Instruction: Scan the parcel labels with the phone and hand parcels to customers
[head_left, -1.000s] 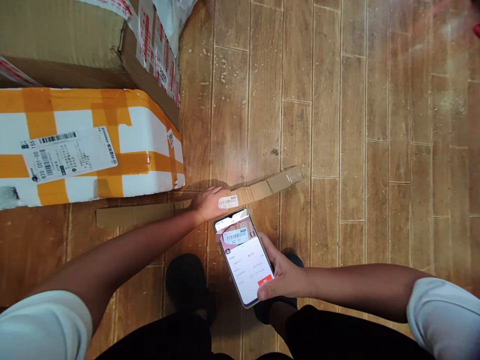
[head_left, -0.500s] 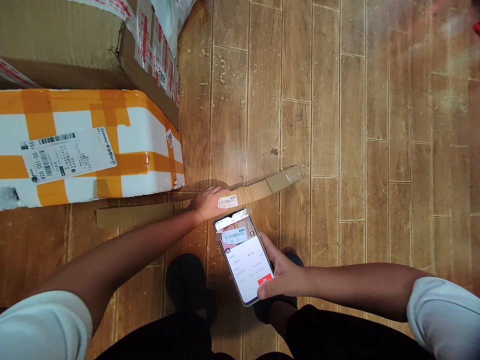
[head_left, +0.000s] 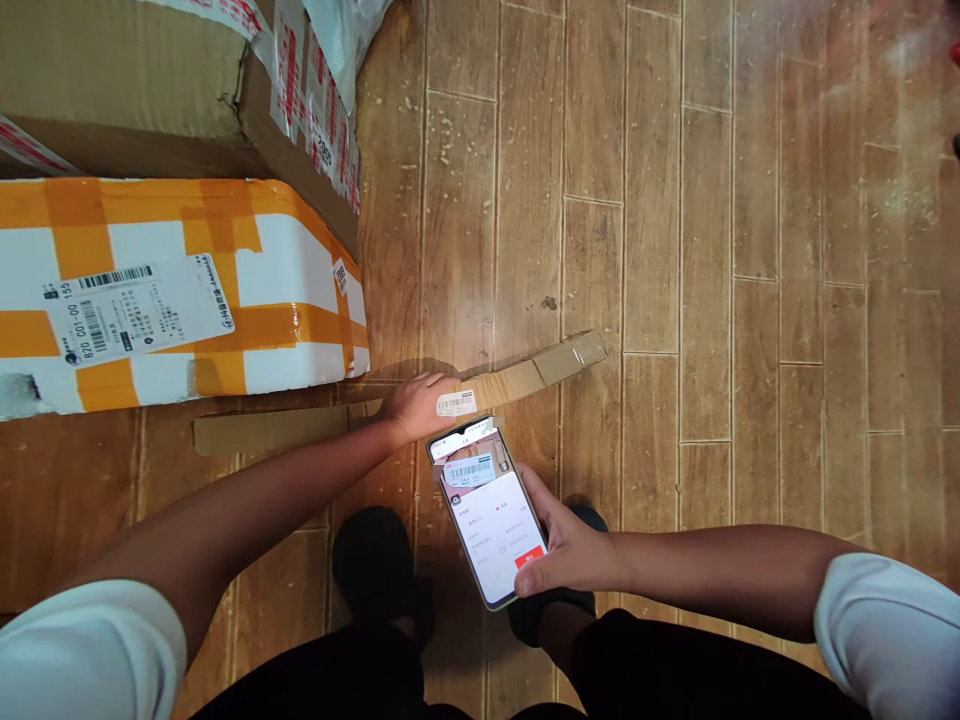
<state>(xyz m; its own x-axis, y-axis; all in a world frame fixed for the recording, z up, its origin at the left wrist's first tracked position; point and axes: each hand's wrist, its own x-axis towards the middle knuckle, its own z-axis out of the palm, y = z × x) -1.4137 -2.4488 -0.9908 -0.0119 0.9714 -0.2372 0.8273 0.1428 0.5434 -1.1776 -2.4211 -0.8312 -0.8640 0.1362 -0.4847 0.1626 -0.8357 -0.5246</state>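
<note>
My right hand (head_left: 559,545) holds a smartphone (head_left: 491,530) with its lit screen facing up. A barcode picture fills the upper part of the screen, and a red button shows under it near my thumb. My left hand (head_left: 420,405) grips a long, narrow cardboard package (head_left: 510,385) by its middle, my fingers closed over its far edge. Beside those fingers, a white barcode label (head_left: 457,403) is stuck on the package, just beyond the phone's top end. Clear tape covers the package's right tip.
A white foam box (head_left: 292,345) with orange tape and a shipping label lies at the left. Behind it stands a big cardboard box (head_left: 150,75), with a whitish plastic bag (head_left: 349,35) alongside. Wood-look floor (head_left: 652,300) spreads to the right. My dark shoes (head_left: 375,560) are below.
Both hands, the phone and the package stay in nearly the same place. At the far right edge, a small dark thing has come into view.
</note>
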